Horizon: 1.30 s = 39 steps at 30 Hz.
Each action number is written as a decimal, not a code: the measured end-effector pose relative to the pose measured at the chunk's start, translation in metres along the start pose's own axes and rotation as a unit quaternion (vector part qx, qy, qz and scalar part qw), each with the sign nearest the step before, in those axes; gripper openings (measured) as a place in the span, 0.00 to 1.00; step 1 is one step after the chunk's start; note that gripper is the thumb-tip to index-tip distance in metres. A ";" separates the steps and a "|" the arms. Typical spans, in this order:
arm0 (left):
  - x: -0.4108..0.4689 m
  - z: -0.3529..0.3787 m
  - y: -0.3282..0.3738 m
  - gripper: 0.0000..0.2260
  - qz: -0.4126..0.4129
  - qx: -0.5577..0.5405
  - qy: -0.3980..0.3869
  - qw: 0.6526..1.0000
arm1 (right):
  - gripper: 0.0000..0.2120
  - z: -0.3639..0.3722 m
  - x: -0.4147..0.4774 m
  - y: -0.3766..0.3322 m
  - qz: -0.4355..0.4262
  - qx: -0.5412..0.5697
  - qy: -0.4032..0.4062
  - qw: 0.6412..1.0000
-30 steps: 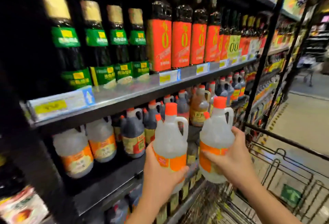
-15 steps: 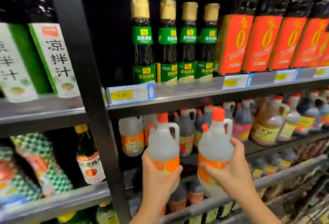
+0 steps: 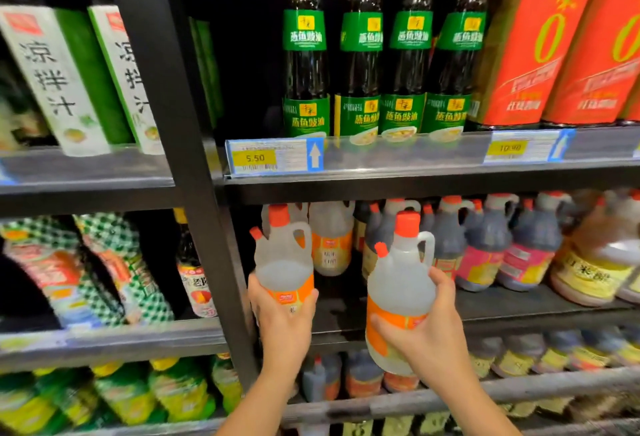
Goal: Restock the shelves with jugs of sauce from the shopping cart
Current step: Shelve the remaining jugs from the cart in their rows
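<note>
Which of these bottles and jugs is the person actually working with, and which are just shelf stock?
Job in hand:
left hand, gripping left clear jug
right hand, gripping right clear jug
middle shelf with matching clear jug

Just standing by:
green-label dark bottles
red-label bottles
dark sauce jugs
5.50 price tag

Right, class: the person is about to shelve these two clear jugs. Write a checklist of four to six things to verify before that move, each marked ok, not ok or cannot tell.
1. Left hand grips the left jug round its lower body: ok.
2. Right hand grips the right jug round its body: ok.
3. Orange caps closed on both jugs: ok.
4. Matching clear jugs stand on the middle shelf, so this is the right spot: ok.
5. Bare shelf in front of them for more: ok.
6. Room behind that row: cannot tell.
</note>
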<state>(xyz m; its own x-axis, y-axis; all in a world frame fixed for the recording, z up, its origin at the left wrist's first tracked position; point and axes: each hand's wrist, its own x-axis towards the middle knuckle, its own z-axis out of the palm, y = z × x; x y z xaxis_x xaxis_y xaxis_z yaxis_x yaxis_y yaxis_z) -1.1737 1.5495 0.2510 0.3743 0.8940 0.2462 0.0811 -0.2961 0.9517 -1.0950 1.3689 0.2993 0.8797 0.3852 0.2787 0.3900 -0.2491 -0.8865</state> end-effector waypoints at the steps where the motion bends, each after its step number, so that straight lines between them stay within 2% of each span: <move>1: 0.002 0.000 -0.001 0.45 0.001 0.004 0.000 1.000 | 0.44 0.002 0.000 0.001 0.000 0.004 -0.005 1.000; 9: 0.016 0.005 -0.004 0.33 0.002 0.052 -0.005 0.999 | 0.46 0.015 -0.002 0.010 -0.009 0.005 -0.024 1.000; 13: 0.024 0.005 -0.006 0.33 -0.015 0.066 0.000 0.998 | 0.48 0.021 -0.005 0.013 -0.026 -0.014 -0.020 0.999; 20: 0.014 -0.006 0.009 0.45 -0.031 0.070 -0.040 0.996 | 0.48 0.029 -0.012 0.006 -0.044 -0.022 0.004 0.999; 23: -0.003 -0.018 0.012 0.53 -0.012 0.072 -0.103 0.992 | 0.48 0.034 -0.010 -0.002 -0.061 -0.032 0.014 0.998; 26: -0.023 -0.037 0.018 0.54 0.029 0.082 -0.157 0.984 | 0.48 0.042 -0.007 -0.009 -0.076 -0.028 0.031 0.996; 29: -0.038 -0.061 0.025 0.47 0.051 0.077 -0.194 0.977 | 0.47 0.052 0.000 -0.012 -0.085 -0.028 0.045 0.995; 32: -0.054 -0.086 0.034 0.33 0.062 0.093 -0.198 0.974 | 0.48 0.065 0.009 -0.010 -0.074 -0.022 0.061 0.995; 36: -0.060 -0.120 0.040 0.14 0.069 0.122 -0.113 0.984 | 0.48 0.084 0.020 -0.006 -0.053 -0.022 0.081 0.995; 39: -0.051 -0.136 0.035 0.13 0.085 0.132 -0.043 0.987 | 0.49 0.095 0.025 -0.005 -0.036 -0.031 0.087 0.995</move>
<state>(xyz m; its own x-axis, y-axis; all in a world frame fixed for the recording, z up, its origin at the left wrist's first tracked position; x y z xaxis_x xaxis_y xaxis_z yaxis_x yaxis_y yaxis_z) -1.3155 1.5392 0.2967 0.4800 0.7954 0.3700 0.2434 -0.5259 0.8150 -1.1006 1.4647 0.2756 0.8804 0.2461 0.4054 0.4653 -0.2834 -0.8386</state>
